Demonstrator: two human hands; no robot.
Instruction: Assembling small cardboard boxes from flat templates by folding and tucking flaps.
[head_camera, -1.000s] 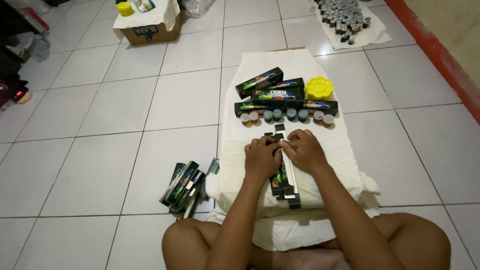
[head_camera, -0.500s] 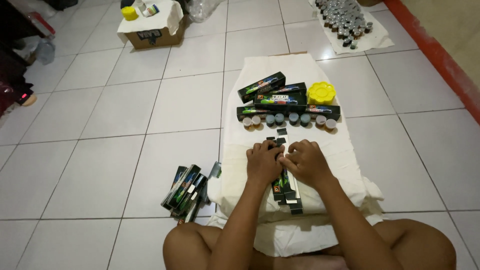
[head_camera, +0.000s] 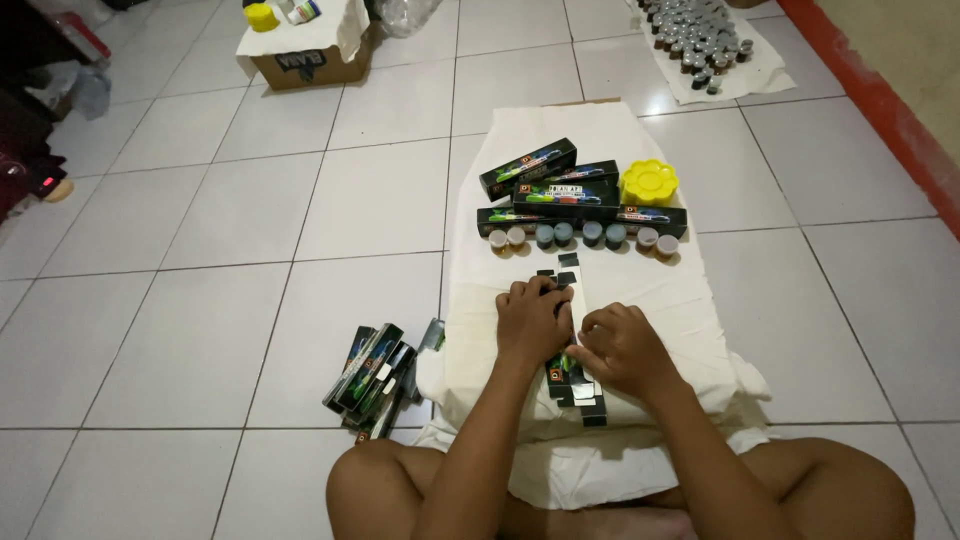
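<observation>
Flat, black carton (head_camera: 570, 375) under left hand (head_camera: 532, 322).

My body, as seen from above: two arms, bare from the lower edge of the view down to the wrists, no sleeves showing. Left hand (head_camera: 532, 322): bare, no glove, no ring, no watch or band at the wrist. Right hand (head_camera: 622, 350): likewise bare, nothing worn on wrist or knuckles. Fingers (head_camera: 600, 320): short nails, no polish that I can make out. Both knees and the thighs behind them: bare, no trouser leg or hem in view. Clothing on my trunk: out of view, cannot be listed.
</observation>
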